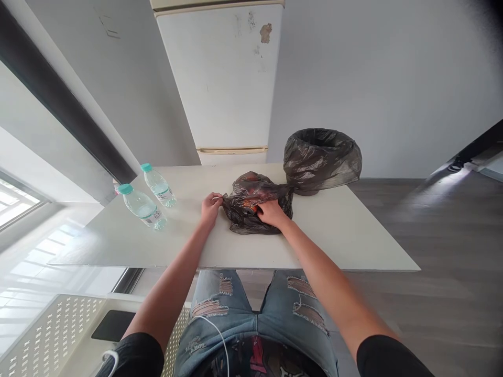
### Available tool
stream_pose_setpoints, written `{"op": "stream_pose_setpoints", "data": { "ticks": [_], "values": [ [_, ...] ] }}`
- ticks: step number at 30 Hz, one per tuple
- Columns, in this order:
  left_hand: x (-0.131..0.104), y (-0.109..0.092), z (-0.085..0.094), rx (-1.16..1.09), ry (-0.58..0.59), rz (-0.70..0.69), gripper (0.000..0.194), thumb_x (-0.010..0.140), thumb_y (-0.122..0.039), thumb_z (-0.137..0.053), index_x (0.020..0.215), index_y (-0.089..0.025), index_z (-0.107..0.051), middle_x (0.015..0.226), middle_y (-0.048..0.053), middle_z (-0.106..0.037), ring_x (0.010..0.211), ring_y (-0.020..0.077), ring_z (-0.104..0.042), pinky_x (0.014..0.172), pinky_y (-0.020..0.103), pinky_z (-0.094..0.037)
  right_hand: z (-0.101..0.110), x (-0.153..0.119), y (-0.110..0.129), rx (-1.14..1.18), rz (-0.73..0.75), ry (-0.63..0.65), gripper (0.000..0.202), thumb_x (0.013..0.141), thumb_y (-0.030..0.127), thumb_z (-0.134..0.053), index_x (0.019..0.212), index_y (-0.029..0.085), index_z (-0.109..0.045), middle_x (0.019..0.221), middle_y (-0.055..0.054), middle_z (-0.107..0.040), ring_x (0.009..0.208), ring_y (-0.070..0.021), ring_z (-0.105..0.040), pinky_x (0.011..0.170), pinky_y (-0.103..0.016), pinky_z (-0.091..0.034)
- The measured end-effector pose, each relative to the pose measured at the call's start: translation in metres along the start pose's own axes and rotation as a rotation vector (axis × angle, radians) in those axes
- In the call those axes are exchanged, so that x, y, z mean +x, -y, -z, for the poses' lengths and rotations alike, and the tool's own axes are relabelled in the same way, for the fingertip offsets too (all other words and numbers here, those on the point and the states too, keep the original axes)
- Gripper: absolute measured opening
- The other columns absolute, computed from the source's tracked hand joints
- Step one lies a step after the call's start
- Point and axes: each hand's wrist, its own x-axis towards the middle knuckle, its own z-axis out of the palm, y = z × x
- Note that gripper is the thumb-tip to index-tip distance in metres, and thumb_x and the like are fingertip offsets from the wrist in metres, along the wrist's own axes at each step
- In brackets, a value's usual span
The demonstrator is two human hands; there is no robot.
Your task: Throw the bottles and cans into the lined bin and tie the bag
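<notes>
A thin black plastic bag [245, 224] lies on the white table with reddish-orange items [251, 203] partly showing through and in its opening. What these items are I cannot make out. My left hand [211, 208] pinches the bag's left edge between thumb and fingers. My right hand [272, 213] reaches into the opening from the right, its fingertips hidden by the plastic and touching something orange. Just behind on the right stands a bin lined with a black bag [322, 162], close against the bag I am holding.
Two clear bottles with green caps, a nearer bottle [143, 208] and a farther bottle [158, 186], stand at the left of the white table [338, 235]. A worn white fridge [231, 78] is behind the table. A perforated cream surface with a dark flat object [113, 325] lies low on the left.
</notes>
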Motion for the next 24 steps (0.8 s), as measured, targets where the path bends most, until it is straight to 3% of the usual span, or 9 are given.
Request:
{"op": "stream_pose_setpoints", "data": {
  "ticks": [2,5,9,13,16,19,21,23,24],
  "values": [
    [-0.001,0.000,0.000,0.068,0.004,-0.017,0.015,0.075,-0.027,-0.073,0.087,-0.020,-0.069,0.078,0.000,-0.068,0.072,0.0139,-0.061,0.073,0.027,-0.047,0.004,-0.001,-0.001,0.045,0.004,-0.038,0.058,0.086,0.019,-0.062,0.144,0.018,-0.061,0.144,-0.019,-0.063,0.135,-0.0423,-0.054,0.119,-0.061,-0.036],
    [-0.001,0.000,0.000,0.116,-0.002,-0.049,0.011,0.074,-0.025,-0.071,0.084,-0.020,-0.070,0.085,0.001,-0.068,0.075,0.0143,-0.062,0.070,0.026,-0.046,0.015,-0.006,-0.001,0.155,-0.018,-0.109,0.061,0.087,0.034,-0.071,0.145,0.019,-0.059,0.147,-0.018,-0.061,0.140,-0.0429,-0.052,0.121,-0.060,-0.036],
    [0.000,0.000,-0.001,0.134,-0.010,-0.098,0.007,0.075,-0.026,-0.068,0.077,-0.020,-0.071,0.090,0.003,-0.067,0.077,0.0150,-0.061,0.071,0.027,-0.048,0.029,-0.012,0.001,0.557,-0.056,-0.172,0.067,0.089,0.051,-0.074,0.146,0.021,-0.055,0.147,-0.015,-0.063,0.136,-0.0373,-0.058,0.117,-0.052,-0.045],
    [-0.002,-0.005,-0.003,0.147,0.014,-0.159,0.008,0.077,-0.027,-0.070,0.079,-0.020,-0.075,0.100,0.005,-0.067,0.092,0.0184,-0.063,0.077,0.029,-0.050,0.027,-0.016,0.004,1.038,-0.102,-0.003,0.060,0.092,0.060,-0.069,0.137,0.022,-0.063,0.133,-0.011,-0.072,0.120,-0.0305,-0.069,0.102,-0.041,-0.056],
    [-0.005,-0.011,-0.002,0.060,0.043,-0.208,0.011,0.082,-0.030,-0.073,0.085,-0.021,-0.078,0.092,0.003,-0.064,0.088,0.0157,-0.060,0.075,0.026,-0.047,0.021,-0.018,0.007,1.317,-0.196,0.096,0.067,0.083,0.067,-0.076,0.133,0.022,-0.066,0.122,-0.009,-0.076,0.107,-0.0280,-0.074,0.093,-0.039,-0.059],
    [-0.007,-0.017,0.001,-0.183,0.153,-0.120,0.018,0.086,-0.038,-0.076,0.091,-0.021,-0.075,0.064,-0.004,-0.045,0.062,0.0112,-0.047,0.062,0.024,-0.041,0.021,-0.018,0.012,1.483,-0.156,0.139,0.077,0.073,0.064,-0.087,0.135,0.024,-0.063,0.127,-0.010,-0.074,0.113,-0.0297,-0.073,0.099,-0.044,-0.058],
    [-0.010,-0.020,0.001,-0.293,0.295,-0.029,0.028,0.088,-0.048,-0.077,0.094,-0.021,-0.073,0.056,-0.006,-0.038,0.054,0.0108,-0.040,0.056,0.024,-0.038,0.024,-0.017,0.016,1.497,-0.071,0.136,0.079,0.072,0.058,-0.090,0.138,0.027,-0.059,0.135,-0.011,-0.071,0.124,-0.0313,-0.069,0.107,-0.048,-0.054],
    [-0.013,-0.023,0.000,-0.317,0.460,-0.004,0.042,0.084,-0.058,-0.080,0.100,-0.020,-0.073,0.064,-0.001,-0.054,0.061,0.0132,-0.051,0.060,0.026,-0.044,0.027,-0.015,0.019,1.455,-0.008,0.083,0.079,0.072,0.053,-0.093,0.139,0.028,-0.057,0.142,-0.011,-0.067,0.132,-0.0310,-0.064,0.113,-0.049,-0.050],
    [-0.015,-0.024,-0.001,-0.311,0.546,-0.015,0.051,0.080,-0.063,-0.082,0.106,-0.019,-0.074,0.078,0.005,-0.065,0.072,0.0165,-0.060,0.067,0.029,-0.050,0.028,-0.014,0.020,1.421,0.012,0.053,0.079,0.072,0.050,-0.094,0.139,0.029,-0.056,0.144,-0.011,-0.066,0.135,-0.0302,-0.062,0.115,-0.048,-0.048]
  ]
}}
